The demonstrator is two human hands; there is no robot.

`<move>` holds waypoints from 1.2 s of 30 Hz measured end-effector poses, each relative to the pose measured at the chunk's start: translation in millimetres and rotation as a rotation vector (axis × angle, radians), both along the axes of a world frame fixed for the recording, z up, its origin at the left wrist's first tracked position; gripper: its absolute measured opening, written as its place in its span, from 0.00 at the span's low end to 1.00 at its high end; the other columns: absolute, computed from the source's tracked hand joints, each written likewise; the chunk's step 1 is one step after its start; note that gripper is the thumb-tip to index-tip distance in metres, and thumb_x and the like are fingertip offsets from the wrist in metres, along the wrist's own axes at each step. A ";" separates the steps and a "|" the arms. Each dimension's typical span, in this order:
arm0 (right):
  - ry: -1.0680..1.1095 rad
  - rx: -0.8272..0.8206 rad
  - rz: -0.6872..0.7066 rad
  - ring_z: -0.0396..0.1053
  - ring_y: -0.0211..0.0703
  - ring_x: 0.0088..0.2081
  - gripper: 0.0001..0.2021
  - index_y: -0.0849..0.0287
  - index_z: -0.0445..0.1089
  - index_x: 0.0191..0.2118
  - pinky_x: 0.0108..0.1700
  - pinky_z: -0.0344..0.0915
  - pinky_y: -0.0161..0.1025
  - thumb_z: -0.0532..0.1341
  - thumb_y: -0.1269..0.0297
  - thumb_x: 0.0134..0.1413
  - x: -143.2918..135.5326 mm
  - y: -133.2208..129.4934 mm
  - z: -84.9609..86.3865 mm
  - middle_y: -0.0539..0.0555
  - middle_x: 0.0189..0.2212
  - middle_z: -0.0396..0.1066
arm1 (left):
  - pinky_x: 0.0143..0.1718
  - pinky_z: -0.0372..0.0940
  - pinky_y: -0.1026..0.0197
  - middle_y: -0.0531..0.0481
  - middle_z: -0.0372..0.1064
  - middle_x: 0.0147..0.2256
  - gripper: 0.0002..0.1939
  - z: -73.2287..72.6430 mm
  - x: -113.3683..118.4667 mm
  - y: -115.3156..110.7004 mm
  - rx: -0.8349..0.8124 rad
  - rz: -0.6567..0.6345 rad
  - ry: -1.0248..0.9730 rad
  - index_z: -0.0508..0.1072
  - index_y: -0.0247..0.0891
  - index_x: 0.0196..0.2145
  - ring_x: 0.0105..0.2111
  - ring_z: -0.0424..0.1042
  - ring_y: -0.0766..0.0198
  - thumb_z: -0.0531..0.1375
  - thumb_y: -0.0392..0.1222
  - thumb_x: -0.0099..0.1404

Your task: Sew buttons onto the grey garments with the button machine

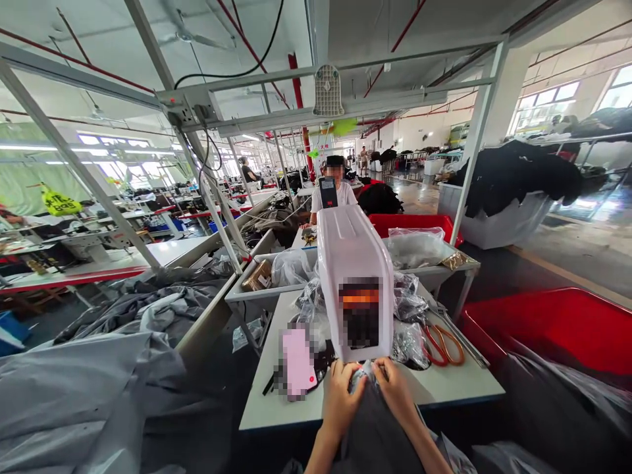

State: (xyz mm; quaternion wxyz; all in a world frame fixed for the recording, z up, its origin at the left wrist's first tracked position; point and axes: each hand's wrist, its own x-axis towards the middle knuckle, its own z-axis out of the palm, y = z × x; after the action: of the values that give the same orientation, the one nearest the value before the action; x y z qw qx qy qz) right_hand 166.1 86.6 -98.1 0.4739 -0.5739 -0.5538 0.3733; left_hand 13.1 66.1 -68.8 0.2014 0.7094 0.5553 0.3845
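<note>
A tall white machine stands on the pale table in front of me. Just below its front edge, my left hand pinches grey fabric near a small light-coloured piece. My right hand is closed on the same fabric, a little to the right. The cloth hangs down between my forearms. What lies under the machine's front edge is hidden. A pink phone rests left of my hands.
Orange-handled scissors and clear plastic bags lie right of the machine. A red bin stands at the right, grey fabric at the left. A person sits behind the machine.
</note>
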 end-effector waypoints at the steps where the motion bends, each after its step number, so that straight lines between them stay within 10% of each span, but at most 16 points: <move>1: -0.007 -0.001 0.001 0.72 0.53 0.38 0.16 0.54 0.66 0.34 0.42 0.66 0.47 0.52 0.47 0.55 -0.4 0.9 -0.8 0.55 0.33 0.73 | 0.50 0.64 0.52 0.46 0.68 0.43 0.10 -0.3 0.1 0.2 0.002 0.002 0.001 0.74 0.45 0.41 0.47 0.66 0.55 0.56 0.47 0.65; 10: 0.042 0.152 -0.060 0.68 0.49 0.49 0.21 0.58 0.62 0.51 0.53 0.65 0.47 0.56 0.51 0.56 2.2 -32.8 4.9 0.60 0.47 0.69 | 0.52 0.60 0.51 0.45 0.67 0.42 0.12 -1.2 -2.3 3.6 -0.006 -0.015 0.101 0.73 0.41 0.43 0.48 0.64 0.55 0.54 0.47 0.67; 16: -0.228 0.284 -0.127 0.63 0.50 0.54 0.15 0.55 0.65 0.49 0.57 0.60 0.49 0.53 0.55 0.61 66.6 -60.5 49.6 0.59 0.50 0.67 | 0.53 0.58 0.51 0.43 0.67 0.45 0.12 -4.8 -3.0 5.3 -0.005 -0.032 0.118 0.73 0.38 0.43 0.48 0.64 0.55 0.55 0.46 0.67; 24: -0.739 0.195 -0.383 0.66 0.53 0.47 0.13 0.61 0.69 0.44 0.52 0.60 0.49 0.53 0.64 0.57 174.4 9.9 49.6 0.62 0.44 0.70 | 0.50 0.60 0.52 0.43 0.67 0.44 0.13 -3.5 -3.4 4.5 -0.003 -0.024 0.107 0.73 0.38 0.43 0.48 0.65 0.55 0.55 0.47 0.67; 36: -1.031 -0.263 -0.196 0.70 0.58 0.47 0.15 0.70 0.74 0.43 0.43 0.65 0.43 0.55 0.68 0.56 140.5 108.3 64.7 0.71 0.46 0.70 | 0.47 0.64 0.53 0.44 0.69 0.43 0.13 -10.9 -5.7 9.1 0.030 0.002 0.092 0.75 0.40 0.42 0.46 0.67 0.55 0.56 0.48 0.66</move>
State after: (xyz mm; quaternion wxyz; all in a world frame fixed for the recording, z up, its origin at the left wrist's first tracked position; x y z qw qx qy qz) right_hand 306.6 194.9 -33.5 0.0974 -0.7861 -0.6071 0.0635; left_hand 7.4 75.1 -79.7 0.1645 0.7289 0.5588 0.3598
